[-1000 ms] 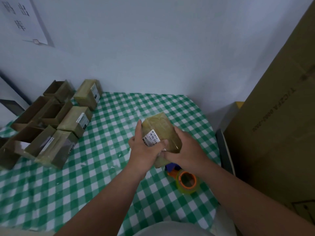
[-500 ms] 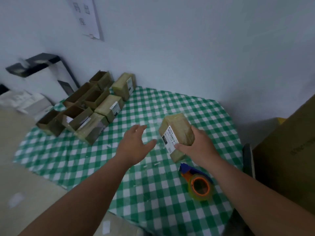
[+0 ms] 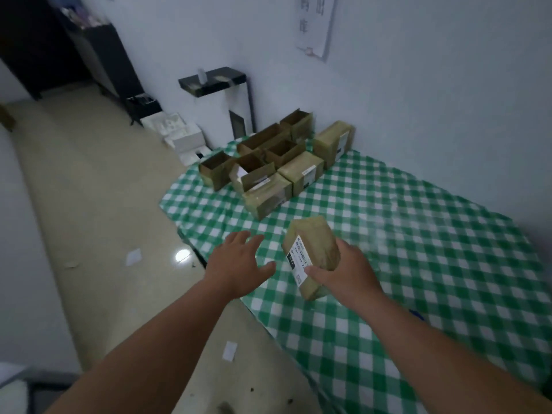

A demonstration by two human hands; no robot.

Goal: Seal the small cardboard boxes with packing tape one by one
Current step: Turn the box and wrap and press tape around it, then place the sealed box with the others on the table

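1. My right hand [image 3: 346,273] grips the taped box [image 3: 312,253], thumb across its white label [image 3: 298,258], fingers wrapped round the far side.
2. The box is tilted and held just above the table [image 3: 448,264], one end pointing toward 12 o'clock.
3. My left hand [image 3: 236,264] is wide, fingers spread and straight, holding nothing, at 9 o'clock of the box and apart from it.
4. That hand hovers over the table's left edge, with the floor [image 3: 104,219] below.
5. Up at 12 o'clock from the box sits the pile [image 3: 277,162] of small boxes, against the wall [image 3: 418,100].
6. In the pile, three sealed boxes line the right side: one nearest me [image 3: 265,198], one behind it [image 3: 301,173], one at the back [image 3: 334,143].
7. The open boxes [image 3: 254,171] crowd the left of the pile, flaps up, touching one another.
8. A bit of blue [image 3: 416,315] shows past my right forearm at 4 o'clock; too little of it shows to tell what it is.
9. A paper sign [image 3: 313,25] hangs on the wall, far at 12 o'clock.
10. Paper scraps [image 3: 133,256] lie on the floor at 9 o'clock.
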